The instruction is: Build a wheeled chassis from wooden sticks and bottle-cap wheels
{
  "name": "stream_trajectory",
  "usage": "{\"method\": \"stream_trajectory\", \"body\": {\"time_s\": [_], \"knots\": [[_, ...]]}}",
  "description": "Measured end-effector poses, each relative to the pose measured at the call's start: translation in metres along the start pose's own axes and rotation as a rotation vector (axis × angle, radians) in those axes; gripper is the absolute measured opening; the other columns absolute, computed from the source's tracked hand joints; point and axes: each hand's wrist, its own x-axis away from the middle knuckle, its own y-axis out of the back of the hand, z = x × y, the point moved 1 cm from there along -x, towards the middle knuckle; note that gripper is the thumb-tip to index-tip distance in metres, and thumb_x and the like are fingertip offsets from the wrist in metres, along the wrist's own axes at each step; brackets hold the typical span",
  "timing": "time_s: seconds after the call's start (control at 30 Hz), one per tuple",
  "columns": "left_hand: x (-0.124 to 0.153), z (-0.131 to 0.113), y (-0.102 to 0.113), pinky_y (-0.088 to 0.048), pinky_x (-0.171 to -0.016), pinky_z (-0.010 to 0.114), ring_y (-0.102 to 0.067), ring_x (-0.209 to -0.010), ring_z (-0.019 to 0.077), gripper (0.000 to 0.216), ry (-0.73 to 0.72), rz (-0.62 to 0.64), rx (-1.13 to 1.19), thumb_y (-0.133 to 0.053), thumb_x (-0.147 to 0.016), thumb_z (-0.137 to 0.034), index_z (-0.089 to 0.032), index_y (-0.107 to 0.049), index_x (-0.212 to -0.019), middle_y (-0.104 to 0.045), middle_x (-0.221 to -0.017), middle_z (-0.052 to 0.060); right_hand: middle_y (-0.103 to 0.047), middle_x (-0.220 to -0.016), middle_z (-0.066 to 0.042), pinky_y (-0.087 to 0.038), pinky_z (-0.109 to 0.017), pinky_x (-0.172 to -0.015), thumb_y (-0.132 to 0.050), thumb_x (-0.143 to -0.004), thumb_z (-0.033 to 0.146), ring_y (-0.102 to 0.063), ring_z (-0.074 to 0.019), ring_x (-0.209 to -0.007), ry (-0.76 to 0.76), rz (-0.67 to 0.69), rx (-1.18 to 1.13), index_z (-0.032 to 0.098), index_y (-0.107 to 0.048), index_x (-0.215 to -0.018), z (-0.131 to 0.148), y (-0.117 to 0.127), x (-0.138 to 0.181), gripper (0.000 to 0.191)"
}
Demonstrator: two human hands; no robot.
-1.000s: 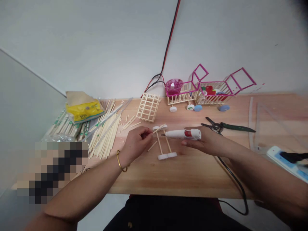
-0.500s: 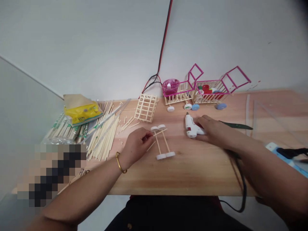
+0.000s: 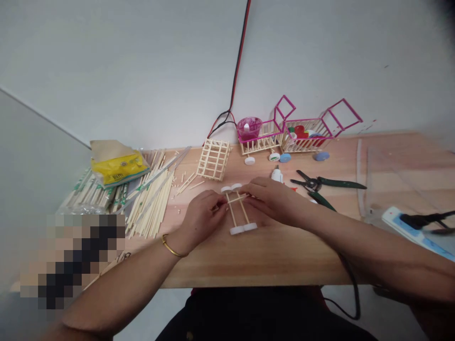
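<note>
Forearms (image 3: 142, 274) converge on axles (image 3: 232, 214); left hand (image 3: 202, 217) pinches stick (image 3: 235, 199) at its left end, right hand (image 3: 272, 200) its right. One stick across two axles, four white wheels (image 3: 250, 227) at axle ends.

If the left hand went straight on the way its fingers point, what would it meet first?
The short cross stick, which meets the left hand at its fingertips; beyond that, probably the right hand. The axle sticks seem to lie just below that line, but depth is unclear here.
</note>
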Motion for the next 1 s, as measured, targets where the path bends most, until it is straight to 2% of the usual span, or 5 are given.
{"method": "stream_trajectory", "body": {"time_s": [0.13,0.27,0.33,0.53,1.0], "knots": [[0.000,-0.001,0.000,-0.043,-0.068,0.027,-0.055,-0.074,0.0143,0.004,-0.002,0.006,0.029,-0.056,-0.082,-0.014,-0.016,-0.059,-0.081,-0.061,-0.077,0.003,-0.063,-0.084,-0.008,-0.045,-0.033,-0.074,-0.044,-0.093,0.021,-0.057,-0.0202,-0.082,0.018,0.012,0.010,0.016,-0.062,-0.096,-0.005,-0.005,-0.001,0.019],[0.000,-0.001,0.001,-0.044,-0.069,0.027,-0.055,-0.075,0.0143,0.004,0.005,0.006,0.041,-0.056,-0.083,-0.017,-0.017,-0.060,-0.081,-0.061,-0.077,0.002,-0.059,-0.090,-0.008,-0.045,-0.030,-0.075,-0.047,-0.091,0.021,-0.056,-0.0178,-0.085,-0.012,-0.049,-0.057,0.016,-0.063,-0.092,-0.010,-0.004,0.003,0.016],[0.000,0.000,0.001,-0.044,-0.068,0.027,-0.055,-0.073,0.0140,0.004,0.028,0.005,0.031,-0.056,-0.083,-0.018,-0.017,-0.060,-0.081,-0.061,-0.075,0.002,-0.058,-0.090,-0.008,-0.045,-0.029,-0.074,-0.049,-0.091,0.022,-0.056,-0.0167,-0.084,-0.046,-0.081,-0.091,0.017,-0.063,-0.092,-0.013,-0.004,0.005,0.015],[0.000,0.003,0.001,-0.043,-0.062,0.026,-0.054,-0.067,0.0128,0.002,0.081,-0.006,-0.013,-0.058,-0.080,-0.016,-0.017,-0.060,-0.080,-0.060,-0.072,0.001,-0.060,-0.087,-0.007,-0.045,-0.028,-0.072,-0.049,-0.090,0.021,-0.057,-0.0158,-0.081,-0.052,-0.064,-0.099,0.018,-0.066,-0.092,-0.016,-0.005,0.006,0.017],[0.000,0.004,0.000,-0.043,-0.063,0.027,-0.054,-0.068,0.0135,0.005,0.072,0.028,-0.026,-0.057,-0.081,-0.019,-0.017,-0.060,-0.079,-0.061,-0.073,0.002,-0.060,-0.087,-0.007,-0.044,-0.028,-0.073,-0.050,-0.090,0.020,-0.056,-0.0166,-0.082,-0.042,-0.032,-0.082,0.016,-0.067,-0.094,-0.017,-0.010,0.003,0.018]]}}
